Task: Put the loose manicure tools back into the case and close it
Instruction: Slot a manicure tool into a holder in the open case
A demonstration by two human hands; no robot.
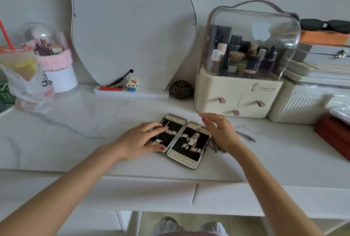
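Two hands work at the open case, which lies flat on the white marble table. The left hand rests with straight fingers on the left half and holds nothing. The right hand hovers relaxed and empty over a bunch of loose tools just beside the right half, so it is nearer. One thin tool lies further right, pointing away to the right.
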